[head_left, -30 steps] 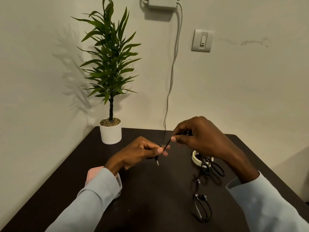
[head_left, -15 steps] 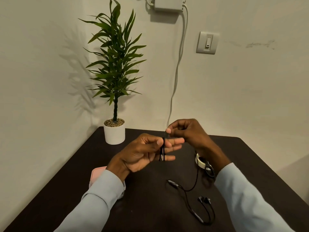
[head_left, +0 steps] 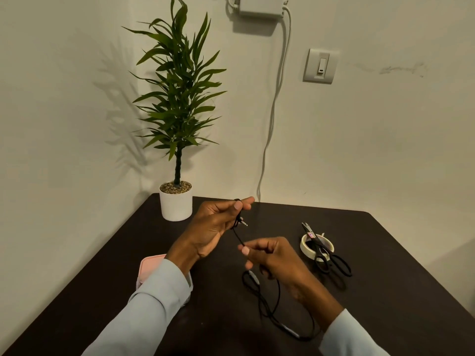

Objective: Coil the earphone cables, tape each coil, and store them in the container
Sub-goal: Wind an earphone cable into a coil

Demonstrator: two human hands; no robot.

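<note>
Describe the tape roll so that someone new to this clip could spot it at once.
On the dark table, look right of the right hand. The tape roll is a pale ring lying flat, with the black scissors resting across it, the only light round thing on that side.

sleeves: pale blue-grey, long, buttoned cuffs | left hand (head_left: pixel 213 227): bare | right hand (head_left: pixel 272 255): bare

A room in a home

A dark table (head_left: pixel 385 253) by a wall, a potted plant (head_left: pixel 177 119) (green leaves), a light switch (head_left: pixel 320 66).
</note>
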